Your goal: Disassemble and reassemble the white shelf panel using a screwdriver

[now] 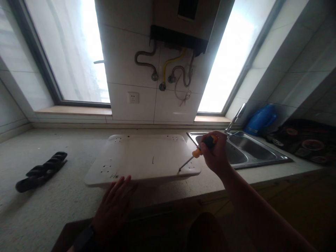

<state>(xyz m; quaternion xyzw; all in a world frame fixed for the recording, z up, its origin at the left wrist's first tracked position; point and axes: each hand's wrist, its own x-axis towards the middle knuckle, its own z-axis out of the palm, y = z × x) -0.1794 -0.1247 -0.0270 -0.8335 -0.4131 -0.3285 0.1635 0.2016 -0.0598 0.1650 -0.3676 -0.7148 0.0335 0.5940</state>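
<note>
A white panel (141,154) with small holes near its corners lies on the counter. My right hand (216,150) is closed round a screwdriver (196,153) with an orange and black handle. Its shaft slants down to the left, and the tip meets a dark hole near the panel's front right corner. A thin dark rod (192,139) also sticks out from this hand, up to the left; what it belongs to is hidden. At the panel's front left edge rests my left hand (115,197), its fingers stretched out and touching the edge, holding nothing visible.
Black ridged pieces (43,171) lie in a row on the counter (78,206) at left. To the right are a double steel sink (252,148), a faucet (236,117), a blue jug (261,119) and dark bags (301,140). A water heater (181,24) with hoses hangs above.
</note>
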